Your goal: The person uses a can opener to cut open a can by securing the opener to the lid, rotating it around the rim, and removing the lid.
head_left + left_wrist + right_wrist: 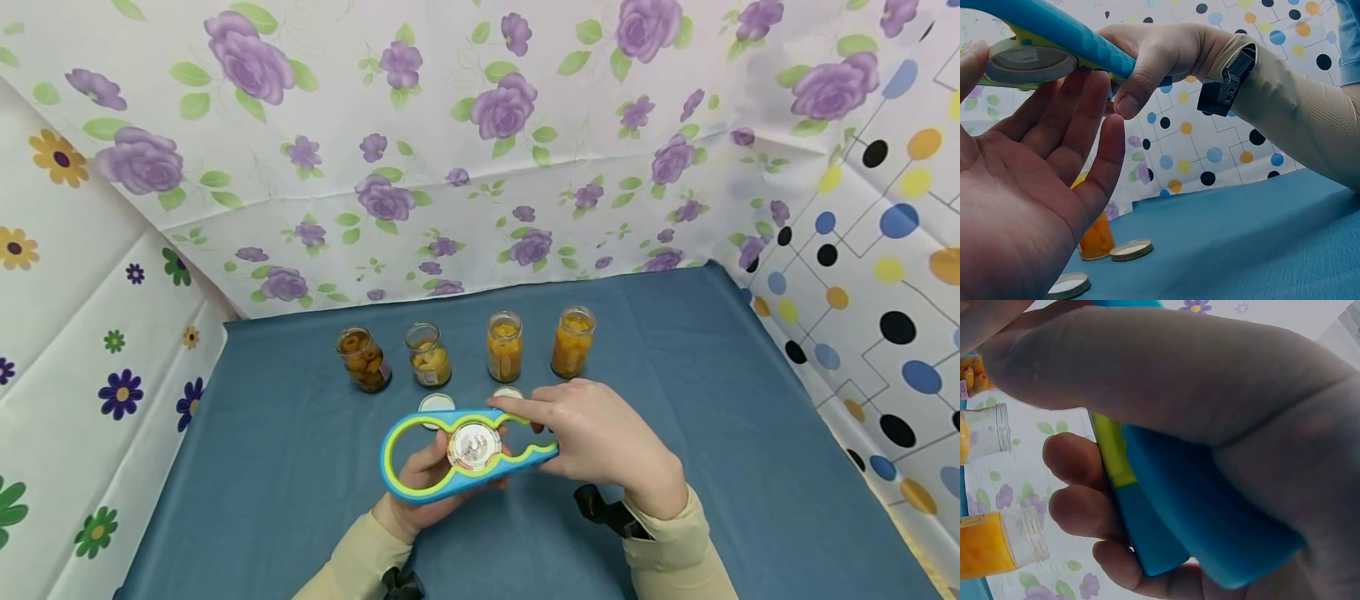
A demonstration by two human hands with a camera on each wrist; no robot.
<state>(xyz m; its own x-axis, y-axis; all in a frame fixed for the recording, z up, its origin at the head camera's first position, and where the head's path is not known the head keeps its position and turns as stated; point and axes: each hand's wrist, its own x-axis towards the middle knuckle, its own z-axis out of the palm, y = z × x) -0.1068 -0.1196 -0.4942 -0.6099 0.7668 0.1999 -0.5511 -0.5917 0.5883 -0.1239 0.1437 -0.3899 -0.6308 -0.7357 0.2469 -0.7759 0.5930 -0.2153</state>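
My right hand (607,433) grips the handle end of a blue jar opener (420,497) with a lime-green inner edge. A round metal lid (474,447) sits in the opener's middle opening, its printed top up. From below, my left hand (1029,181) pinches that lid by its rim, thumb on one side and fingertips on the other. The lid's hollow underside (1032,62) shows in the left wrist view, with no jar under it. In the right wrist view, the fingers (1075,459) curl round the blue handles, with the thumb across them.
Several lidless glass jars stand in a row beyond the hands: one with dark brown pieces (365,362), one with pale yellow pieces (430,360), and two with orange fruit, including the rightmost jar (573,343). Loose lids (437,403) lie on the blue tablecloth (285,475).
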